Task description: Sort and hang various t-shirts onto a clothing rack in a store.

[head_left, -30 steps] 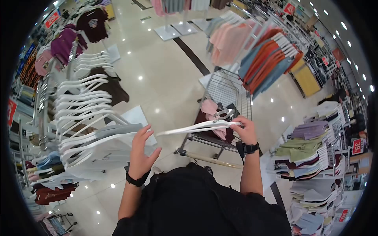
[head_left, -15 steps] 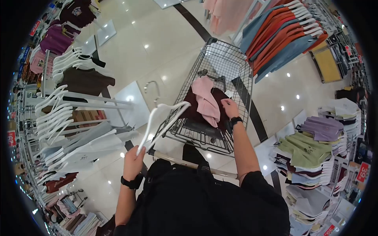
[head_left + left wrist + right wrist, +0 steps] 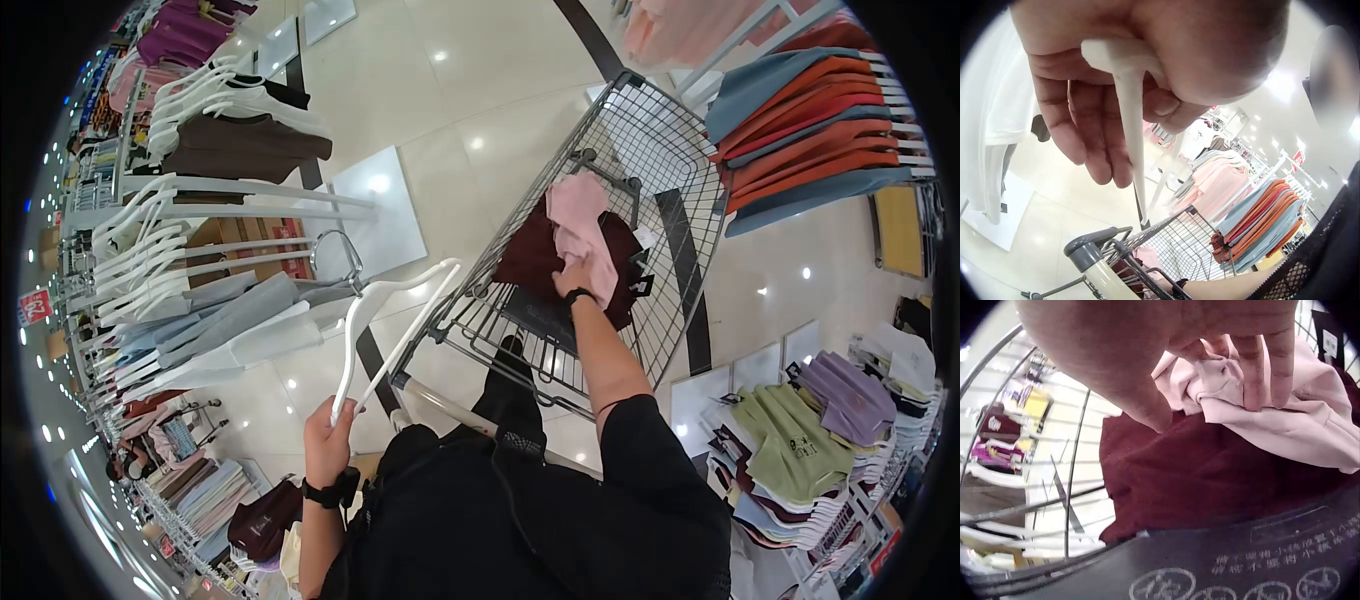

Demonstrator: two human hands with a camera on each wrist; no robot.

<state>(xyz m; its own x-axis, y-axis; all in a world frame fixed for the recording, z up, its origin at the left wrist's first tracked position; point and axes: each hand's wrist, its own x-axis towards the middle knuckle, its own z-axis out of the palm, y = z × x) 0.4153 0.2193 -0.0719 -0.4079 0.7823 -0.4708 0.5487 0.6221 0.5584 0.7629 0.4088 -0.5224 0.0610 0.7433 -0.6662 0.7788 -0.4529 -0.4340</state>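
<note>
My left hand (image 3: 325,445) pinches one end of a white clothes hanger (image 3: 347,345), which carries no garment; its metal hook points up and away. In the left wrist view, the hanger's end (image 3: 1130,94) lies between thumb and fingers. My right hand (image 3: 574,278) reaches into a wire shopping cart (image 3: 690,150) and touches a crumpled pink garment (image 3: 578,215). Seen from the right wrist, the fingers lie over the pink cloth (image 3: 1310,419), while the thumb stands apart over a dark maroon garment (image 3: 1210,469) spread beneath.
A dark printed panel (image 3: 540,318) spans the cart's near end above the handle (image 3: 445,402). To the left stands a rack with several white hangers (image 3: 140,250) and a brown shirt (image 3: 250,145). Orange and blue shirts (image 3: 820,130) hang right of the cart; green shirts (image 3: 795,440) hang nearer.
The hanger passed from my right hand to my left. My right hand went down into the cart, then left onto the pink garment. The view shifted, bringing the cart closer.
</note>
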